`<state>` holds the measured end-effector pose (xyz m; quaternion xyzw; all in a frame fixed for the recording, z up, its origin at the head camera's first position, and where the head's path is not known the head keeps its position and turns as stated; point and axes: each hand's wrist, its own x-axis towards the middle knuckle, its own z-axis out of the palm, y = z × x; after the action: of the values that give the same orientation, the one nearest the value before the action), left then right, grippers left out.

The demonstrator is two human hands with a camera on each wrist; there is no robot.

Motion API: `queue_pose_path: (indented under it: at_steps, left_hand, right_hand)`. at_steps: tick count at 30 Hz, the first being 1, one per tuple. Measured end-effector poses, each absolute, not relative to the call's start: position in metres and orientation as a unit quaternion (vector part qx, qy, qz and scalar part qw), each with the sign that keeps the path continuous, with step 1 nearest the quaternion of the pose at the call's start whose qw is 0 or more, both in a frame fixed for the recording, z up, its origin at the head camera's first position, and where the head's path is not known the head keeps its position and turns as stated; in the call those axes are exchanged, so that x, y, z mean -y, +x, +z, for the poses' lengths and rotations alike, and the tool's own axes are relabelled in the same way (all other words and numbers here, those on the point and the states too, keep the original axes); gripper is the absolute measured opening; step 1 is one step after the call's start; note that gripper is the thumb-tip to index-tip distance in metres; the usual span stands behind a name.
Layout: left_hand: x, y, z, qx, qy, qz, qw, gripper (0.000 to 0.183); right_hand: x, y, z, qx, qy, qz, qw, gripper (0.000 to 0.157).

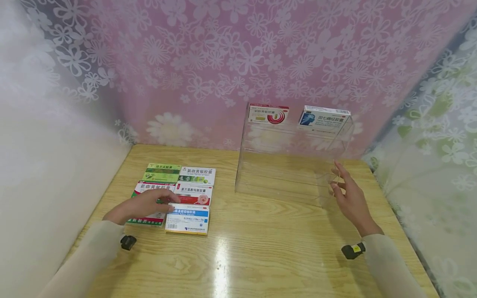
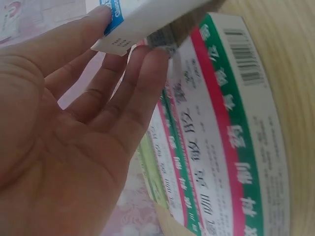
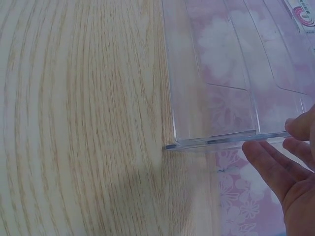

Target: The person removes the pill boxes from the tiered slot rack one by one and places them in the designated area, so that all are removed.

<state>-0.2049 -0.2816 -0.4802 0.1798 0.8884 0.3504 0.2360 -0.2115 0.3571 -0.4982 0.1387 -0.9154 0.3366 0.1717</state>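
Observation:
My left hand (image 1: 149,203) pinches the near end-row medicine box (image 1: 188,221), white with a blue band. In the left wrist view the thumb lies on the face of this blue-banded box (image 2: 115,17), with fingertips under its edge. Beneath the hand lie white, red and green medicine boxes (image 2: 216,123). On the right, my right hand (image 1: 350,203) holds the side edge of a clear plastic stepped display rack (image 1: 279,195). The right wrist view shows the thumb and fingers on either side of the rack's side panel (image 3: 216,142).
A red-and-white medicine box (image 1: 268,114) and a blue-and-white one (image 1: 324,119) stand on the rack's top tier. Beside the left hand are a green box (image 1: 162,172), a white-and-green box (image 1: 196,175) and a red-banded box (image 1: 193,194). Patterned curtains (image 1: 208,62) border the wooden table (image 1: 253,256).

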Motion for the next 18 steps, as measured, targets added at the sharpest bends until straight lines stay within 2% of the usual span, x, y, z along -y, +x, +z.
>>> queue_pose_path:
  at_steps: [8,14,18]
  left_hand:
    - [0.286,-0.204,-0.492,-0.901,0.196,0.334,0.195,0.030]
    - [0.281,-0.207,-0.507,-0.926,0.168,0.298,0.156,0.056]
    - [0.280,-0.205,-0.515,-0.935,0.161,0.280,0.142,0.064]
  right_hand:
    - [-0.356,-0.213,-0.499,0.913,0.143,0.341,0.170,0.078]
    - [-0.355,-0.212,-0.499,0.911,0.140,0.350,0.164,0.078]
    - [-0.355,-0.212,-0.499,0.913,0.139,0.348,0.162,0.078]
